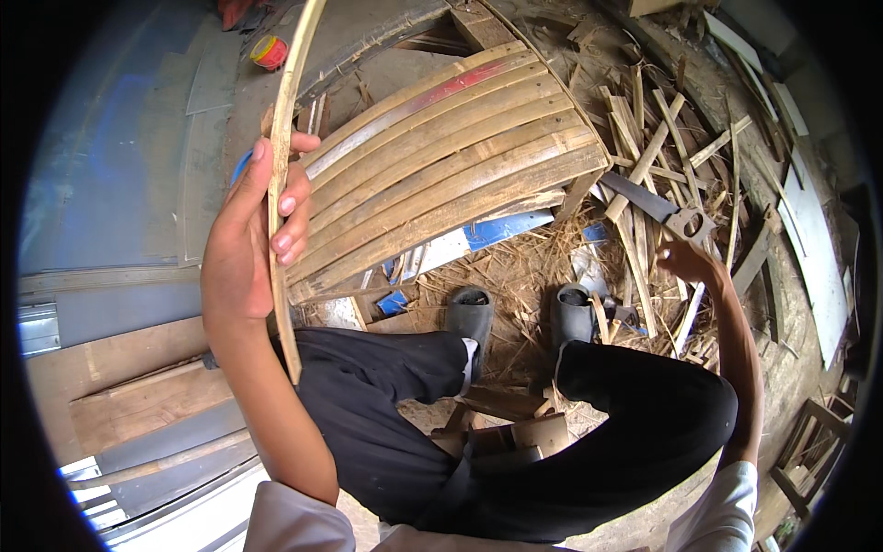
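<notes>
A long, thin wooden strip (pixel 287 101) stands nearly upright in my left hand (pixel 244 235). Its upper end runs out of the top of the picture and its lower end reaches down by my thigh. The thumb and fingers close around it, left of a slatted wooden bench-like piece (pixel 451 138) with a patch of red paint on one slat. On the right, a handsaw (pixel 644 198) lies over wood scraps, its handle toward me. My right hand (pixel 692 262) is just below that handle, with its fingers bent. No finger shows through the handle's hole, and whether the hand touches it is unclear.
Wood offcuts (pixel 635 276) and shavings litter the floor around my grey shoes (pixel 471 313). A red and yellow tub (pixel 269 52) stands beyond the left hand. Boards (pixel 138 368) lie at the left, a pale panel (pixel 814 267) at the far right.
</notes>
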Motion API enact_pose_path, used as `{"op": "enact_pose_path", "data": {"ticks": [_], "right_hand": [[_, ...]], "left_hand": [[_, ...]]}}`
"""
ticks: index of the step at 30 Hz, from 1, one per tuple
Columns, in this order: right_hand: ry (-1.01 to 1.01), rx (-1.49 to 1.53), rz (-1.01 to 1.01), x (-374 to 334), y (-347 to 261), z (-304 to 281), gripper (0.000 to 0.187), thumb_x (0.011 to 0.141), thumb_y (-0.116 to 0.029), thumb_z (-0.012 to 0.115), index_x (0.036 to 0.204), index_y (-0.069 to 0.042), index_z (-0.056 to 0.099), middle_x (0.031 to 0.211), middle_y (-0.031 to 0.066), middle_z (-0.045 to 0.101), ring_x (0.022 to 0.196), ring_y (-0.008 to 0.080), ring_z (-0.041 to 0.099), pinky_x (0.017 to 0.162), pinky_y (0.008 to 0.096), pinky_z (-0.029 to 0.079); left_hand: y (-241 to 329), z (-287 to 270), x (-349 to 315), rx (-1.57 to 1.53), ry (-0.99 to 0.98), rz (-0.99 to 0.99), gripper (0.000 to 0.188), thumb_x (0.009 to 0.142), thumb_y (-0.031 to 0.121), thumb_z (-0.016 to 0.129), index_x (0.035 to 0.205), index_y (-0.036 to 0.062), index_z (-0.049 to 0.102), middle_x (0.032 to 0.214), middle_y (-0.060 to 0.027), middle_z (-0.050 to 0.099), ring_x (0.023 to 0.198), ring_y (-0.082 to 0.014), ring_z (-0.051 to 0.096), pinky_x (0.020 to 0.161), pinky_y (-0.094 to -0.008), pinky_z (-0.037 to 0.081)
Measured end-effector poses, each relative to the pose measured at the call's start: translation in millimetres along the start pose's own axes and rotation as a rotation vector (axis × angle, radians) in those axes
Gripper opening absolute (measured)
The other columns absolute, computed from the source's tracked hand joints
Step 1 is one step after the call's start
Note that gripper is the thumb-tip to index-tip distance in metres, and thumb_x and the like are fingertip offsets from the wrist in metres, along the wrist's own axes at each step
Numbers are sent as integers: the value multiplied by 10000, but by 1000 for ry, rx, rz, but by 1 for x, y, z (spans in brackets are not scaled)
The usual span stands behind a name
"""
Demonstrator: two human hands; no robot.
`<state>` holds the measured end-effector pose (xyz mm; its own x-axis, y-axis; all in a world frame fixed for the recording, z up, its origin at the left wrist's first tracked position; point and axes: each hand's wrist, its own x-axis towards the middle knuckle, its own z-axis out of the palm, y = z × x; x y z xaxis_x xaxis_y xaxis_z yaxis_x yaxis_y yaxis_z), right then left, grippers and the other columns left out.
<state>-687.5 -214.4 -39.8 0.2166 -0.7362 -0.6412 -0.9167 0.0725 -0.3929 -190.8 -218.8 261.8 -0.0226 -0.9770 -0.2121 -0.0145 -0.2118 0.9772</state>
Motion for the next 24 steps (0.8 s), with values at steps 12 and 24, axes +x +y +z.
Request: {"op": "enact_pose_path", "data": {"ticks": [12, 24], "right_hand": [[282, 193, 210, -64, 22, 56, 340, 885, -304, 544, 1159, -119, 627, 1079, 189, 665, 1016, 318, 639, 878, 416, 493], [288, 299, 602, -21, -29, 316, 672, 802, -596, 612, 1208, -68, 526, 1292, 157, 510, 1189, 364, 505, 913, 554, 403]], "left_hand": [[-7, 49, -33, 170, -333, 61, 425, 1012, 373, 429, 1175, -14, 494, 652, 32, 362, 457, -16, 312, 406, -162, 240], [-27, 117, -19, 410, -466, 142, 410, 1003, 335, 482, 1189, -26, 539, 657, 43, 350, 585, -24, 338, 517, -158, 281]]}}
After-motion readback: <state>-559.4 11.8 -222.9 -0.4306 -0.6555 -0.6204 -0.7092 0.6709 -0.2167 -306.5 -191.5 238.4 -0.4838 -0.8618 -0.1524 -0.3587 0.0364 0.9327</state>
